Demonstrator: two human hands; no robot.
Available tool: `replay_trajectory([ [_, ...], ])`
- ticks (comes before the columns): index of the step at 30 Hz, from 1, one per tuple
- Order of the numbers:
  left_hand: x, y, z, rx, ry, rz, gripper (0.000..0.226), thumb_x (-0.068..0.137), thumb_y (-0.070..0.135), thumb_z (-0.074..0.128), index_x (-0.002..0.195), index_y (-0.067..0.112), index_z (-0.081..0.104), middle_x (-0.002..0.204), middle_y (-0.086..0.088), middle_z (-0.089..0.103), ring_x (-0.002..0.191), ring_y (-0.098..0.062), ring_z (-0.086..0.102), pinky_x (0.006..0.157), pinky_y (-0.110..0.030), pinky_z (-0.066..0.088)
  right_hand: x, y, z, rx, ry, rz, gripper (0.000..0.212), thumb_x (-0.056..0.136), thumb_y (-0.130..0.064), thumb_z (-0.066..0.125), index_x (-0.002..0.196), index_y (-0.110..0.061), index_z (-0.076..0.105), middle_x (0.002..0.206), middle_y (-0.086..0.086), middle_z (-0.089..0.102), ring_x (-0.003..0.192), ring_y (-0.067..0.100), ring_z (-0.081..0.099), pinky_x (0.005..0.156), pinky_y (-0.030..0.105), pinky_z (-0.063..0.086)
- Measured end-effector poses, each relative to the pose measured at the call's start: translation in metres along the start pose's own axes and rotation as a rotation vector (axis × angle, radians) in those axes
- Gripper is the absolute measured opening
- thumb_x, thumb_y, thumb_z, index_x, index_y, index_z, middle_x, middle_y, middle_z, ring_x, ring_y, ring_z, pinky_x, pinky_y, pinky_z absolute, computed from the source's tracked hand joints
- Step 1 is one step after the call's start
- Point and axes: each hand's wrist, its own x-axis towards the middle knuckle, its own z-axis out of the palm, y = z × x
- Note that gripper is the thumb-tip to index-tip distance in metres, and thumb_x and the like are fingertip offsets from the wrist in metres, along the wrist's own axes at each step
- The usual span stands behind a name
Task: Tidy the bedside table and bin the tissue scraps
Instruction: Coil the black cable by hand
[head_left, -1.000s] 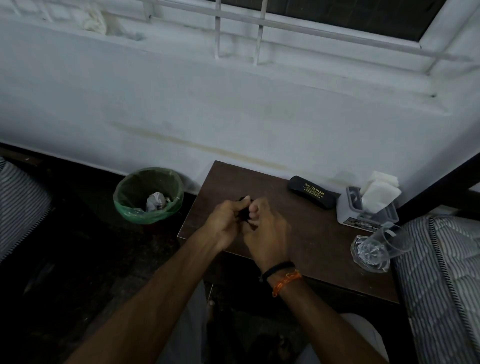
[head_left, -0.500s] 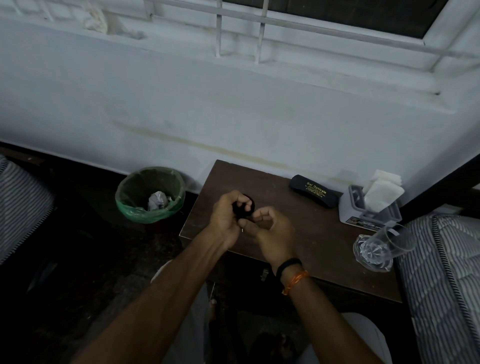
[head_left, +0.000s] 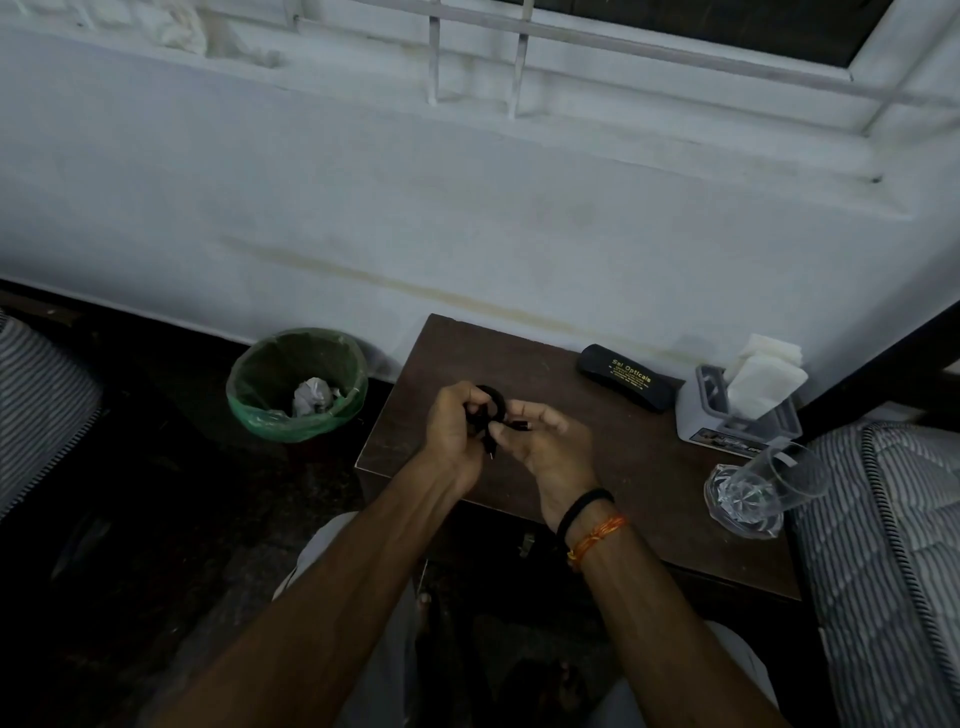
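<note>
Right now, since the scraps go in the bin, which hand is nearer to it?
Left. The left hand is over the table's bin-side edge, nearer the green-lined bin; the right hand sits beyond it, farther along the table.

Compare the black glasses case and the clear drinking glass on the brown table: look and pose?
The black glasses case is opaque, oblong and lies flat near the wall, with gold lettering on top. The clear drinking glass is see-through, lies tipped on its side, and sits at the table's right edge, nearer the person. Both rest on the brown table, untouched by either hand.
</note>
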Motion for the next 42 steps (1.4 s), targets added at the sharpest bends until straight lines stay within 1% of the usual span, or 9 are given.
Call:
replay_trajectory([
  [5,0.001,-0.003,-0.001,0.038,-0.034,0.038,0.012,0.085,0.010,0.055,0.074,0.008,0.058,0.074,-0.006,0.055,0.071,-0.019,0.053,0.065,-0.034,0.045,0.004,-0.004,0.001,0.055,0.033,0.027,0.025,0.081,0.000,0.074,0.106,-0.003,0.073,0.092,0.010,0.076,0.084,0.022,0.071,0.078,0.032,0.058],
  [8,0.000,-0.002,-0.003,0.045,-0.030,0.047,0.012,0.089,0.006,0.059,0.095,-0.002,0.065,0.085,-0.013,0.065,0.078,-0.023,0.062,0.075,-0.041,0.053,0.006,-0.008,-0.001,0.066,0.028,0.040,0.023,0.084,0.001,0.071,0.107,-0.002,0.071,0.093,0.011,0.073,0.079,0.018,0.065,0.067,0.025,0.055],
  [11,0.002,-0.002,-0.005,0.100,-0.044,0.018,0.028,0.088,0.006,0.065,0.114,-0.005,0.063,0.104,-0.020,0.068,0.088,-0.027,0.066,0.079,-0.040,0.057,0.010,-0.010,-0.005,0.064,0.062,0.050,0.027,0.083,0.004,0.070,0.108,-0.006,0.069,0.099,0.011,0.072,0.085,0.019,0.066,0.074,0.029,0.056],
  [15,0.002,-0.002,-0.005,0.137,-0.068,-0.012,0.032,0.089,0.007,0.066,0.120,-0.002,0.061,0.114,-0.021,0.068,0.094,-0.028,0.067,0.075,-0.034,0.056,0.017,-0.006,-0.007,0.067,0.141,0.062,0.035,0.081,0.005,0.071,0.111,-0.013,0.066,0.108,0.011,0.070,0.101,0.022,0.068,0.089,0.036,0.057],
  [20,0.002,-0.003,-0.005,0.131,-0.045,-0.036,0.030,0.086,0.007,0.069,0.115,-0.001,0.065,0.111,-0.020,0.070,0.096,-0.029,0.067,0.089,-0.041,0.055,0.016,-0.007,-0.009,0.072,0.150,0.075,0.034,0.080,0.005,0.072,0.108,-0.014,0.067,0.108,0.005,0.070,0.100,0.018,0.066,0.082,0.030,0.056],
  [26,0.000,0.000,-0.004,0.163,-0.040,-0.072,0.035,0.078,0.005,0.073,0.111,-0.006,0.068,0.098,-0.016,0.071,0.086,-0.024,0.066,0.077,-0.033,0.053,0.011,-0.009,-0.017,0.073,0.129,0.015,0.046,0.079,0.014,0.066,0.121,-0.005,0.064,0.113,0.008,0.069,0.103,0.019,0.068,0.083,0.029,0.057],
  [31,0.001,-0.003,0.000,0.214,0.027,-0.013,0.025,0.077,0.004,0.075,0.101,-0.002,0.071,0.093,-0.015,0.072,0.079,-0.022,0.066,0.067,-0.029,0.055,0.008,-0.006,-0.016,0.084,0.230,-0.063,0.044,0.074,0.012,0.070,0.113,-0.008,0.070,0.114,0.009,0.070,0.104,0.018,0.067,0.090,0.037,0.057],
  [34,0.003,-0.008,0.002,0.201,0.080,0.045,0.024,0.077,0.002,0.075,0.100,-0.001,0.071,0.094,-0.015,0.073,0.078,-0.020,0.068,0.065,-0.027,0.056,0.005,-0.005,-0.016,0.019,0.247,-0.165,0.036,0.071,0.005,0.075,0.099,-0.018,0.075,0.111,0.007,0.069,0.096,0.016,0.069,0.079,0.028,0.058],
  [42,0.004,-0.022,0.008,0.224,0.133,0.138,0.005,0.077,0.004,0.077,0.081,0.005,0.073,0.087,-0.015,0.075,0.084,-0.027,0.072,0.082,-0.042,0.059,0.000,-0.009,-0.011,-0.053,0.287,-0.183,0.037,0.078,0.002,0.073,0.114,-0.007,0.071,0.103,0.006,0.071,0.084,0.012,0.071,0.066,0.024,0.060],
])
